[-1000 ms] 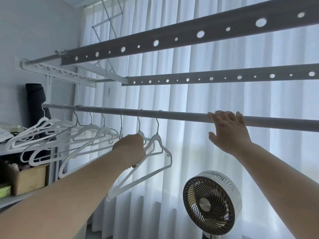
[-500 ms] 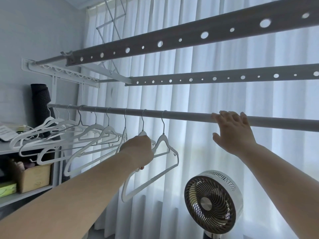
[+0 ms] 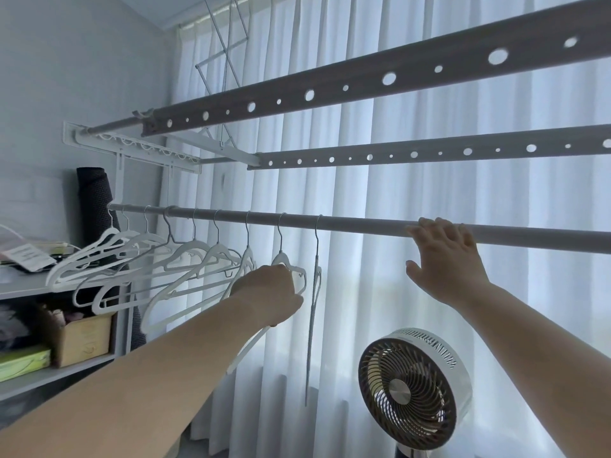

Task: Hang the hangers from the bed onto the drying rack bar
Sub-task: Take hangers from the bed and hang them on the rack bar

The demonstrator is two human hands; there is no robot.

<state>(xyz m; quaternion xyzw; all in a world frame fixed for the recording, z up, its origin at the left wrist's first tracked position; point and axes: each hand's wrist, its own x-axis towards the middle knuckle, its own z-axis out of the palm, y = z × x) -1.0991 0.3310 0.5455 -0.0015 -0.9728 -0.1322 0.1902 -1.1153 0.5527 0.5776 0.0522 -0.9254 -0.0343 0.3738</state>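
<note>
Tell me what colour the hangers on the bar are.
White; the hangers show in the head view.

Grips a white hanger with the left hand at centre frame, its hook over the drying rack bar. Rests the right hand on the bar at right, fingers laid across its top, thumb spread below. Shows a row of hangers hooked left of centre, an edge-on hanger just right of the left hand, a fan at lower right.

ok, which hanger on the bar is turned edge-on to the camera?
The rightmost hanger, just right of the left hand: it shows as a thin line, the other hangers show their shoulders.
</note>
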